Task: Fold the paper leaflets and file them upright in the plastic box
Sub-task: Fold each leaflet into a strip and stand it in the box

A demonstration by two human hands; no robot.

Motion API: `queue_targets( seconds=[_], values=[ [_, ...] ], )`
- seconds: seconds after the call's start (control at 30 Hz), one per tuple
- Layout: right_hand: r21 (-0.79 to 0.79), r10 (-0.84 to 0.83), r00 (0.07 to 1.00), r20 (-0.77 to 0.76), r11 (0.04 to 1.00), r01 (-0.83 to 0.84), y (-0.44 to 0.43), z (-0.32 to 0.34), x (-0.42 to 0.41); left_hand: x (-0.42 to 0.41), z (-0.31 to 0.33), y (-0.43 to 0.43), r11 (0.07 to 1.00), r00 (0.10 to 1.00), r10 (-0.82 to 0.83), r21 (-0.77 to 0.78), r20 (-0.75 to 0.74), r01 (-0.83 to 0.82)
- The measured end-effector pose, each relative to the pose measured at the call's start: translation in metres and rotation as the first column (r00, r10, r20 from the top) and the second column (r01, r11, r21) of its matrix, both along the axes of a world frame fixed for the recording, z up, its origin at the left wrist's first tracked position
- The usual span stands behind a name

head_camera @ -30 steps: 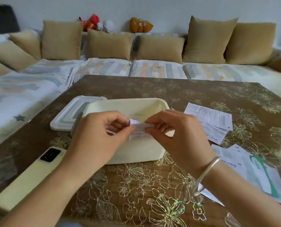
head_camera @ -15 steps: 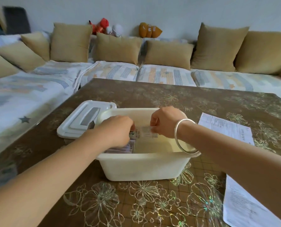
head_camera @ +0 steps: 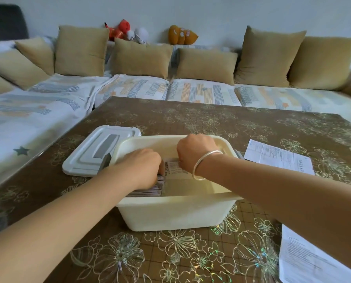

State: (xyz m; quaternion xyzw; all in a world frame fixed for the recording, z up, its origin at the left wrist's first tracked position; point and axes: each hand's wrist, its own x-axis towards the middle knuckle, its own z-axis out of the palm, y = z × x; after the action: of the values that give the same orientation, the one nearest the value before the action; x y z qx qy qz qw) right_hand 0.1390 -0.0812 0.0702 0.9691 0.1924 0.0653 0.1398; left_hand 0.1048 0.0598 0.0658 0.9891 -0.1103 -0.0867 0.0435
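Found left hand (head_camera: 141,168) and right hand (head_camera: 195,152) together pinching one folded leaflet (head_camera: 174,169) upright inside plastic box (head_camera: 174,215), at 9 o'clock beside filed leaflets (head_camera: 148,192); judged liable to unfold or topple toward unsupported 3 o'clock side upon release.

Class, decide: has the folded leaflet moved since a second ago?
Yes: the folded leaflet went from outside the plastic box down into it.
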Motion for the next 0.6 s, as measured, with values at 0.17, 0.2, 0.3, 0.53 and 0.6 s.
queue_targets(
  seconds=[0.17,0.2,0.3,0.53,0.6],
  values=[
    [-0.026,0.039,0.999,0.021,0.999,-0.038,0.005,0.001,-0.006,0.001,0.001,0.000,1.000,0.999,0.027,-0.004,-0.019,-0.027],
    [-0.029,0.044,0.999,0.012,0.999,-0.043,0.006,0.001,-0.005,0.001,0.001,0.000,0.999,0.999,0.031,-0.006,-0.024,-0.031],
    [0.009,0.051,0.999,-0.003,0.999,-0.051,0.012,-0.002,-0.005,0.002,0.002,0.001,0.999,0.998,0.045,-0.026,-0.035,-0.046],
    [0.183,0.042,0.987,-0.156,0.983,-0.013,0.031,-0.016,0.006,0.007,0.001,0.005,0.989,0.994,0.108,-0.108,0.022,-0.105],
    [0.222,0.044,0.978,-0.203,0.975,0.002,0.033,-0.019,0.010,0.006,0.003,0.004,0.988,0.992,0.113,-0.117,0.058,-0.106]
  ],
)
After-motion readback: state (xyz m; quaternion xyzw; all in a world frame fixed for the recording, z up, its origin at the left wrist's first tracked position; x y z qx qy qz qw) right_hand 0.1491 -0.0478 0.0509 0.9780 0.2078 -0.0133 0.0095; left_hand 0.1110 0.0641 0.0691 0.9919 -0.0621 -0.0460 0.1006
